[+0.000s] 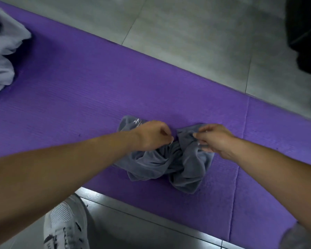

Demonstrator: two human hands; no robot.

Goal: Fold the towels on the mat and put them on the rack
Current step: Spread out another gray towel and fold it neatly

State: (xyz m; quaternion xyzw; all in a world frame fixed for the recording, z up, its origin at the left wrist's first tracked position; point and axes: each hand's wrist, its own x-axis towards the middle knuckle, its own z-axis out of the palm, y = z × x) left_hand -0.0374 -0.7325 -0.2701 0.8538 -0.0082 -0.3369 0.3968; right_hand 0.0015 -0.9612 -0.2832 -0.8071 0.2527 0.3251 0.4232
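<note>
On the mat [79, 105], both hands pinch the towel [162, 164].

Purple mat [97, 90] on grey tiled floor [187, 33]; crumpled grey towel [162, 164], pale towel [2, 51] on mat.

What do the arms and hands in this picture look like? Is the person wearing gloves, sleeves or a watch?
These are a person's arms, not a machine's. The left forearm and right forearm are bare along all of their visible length, with no sleeve covering them. The left hand and right hand wear no gloves, and no watch, bracelet or ring can be seen.
</note>
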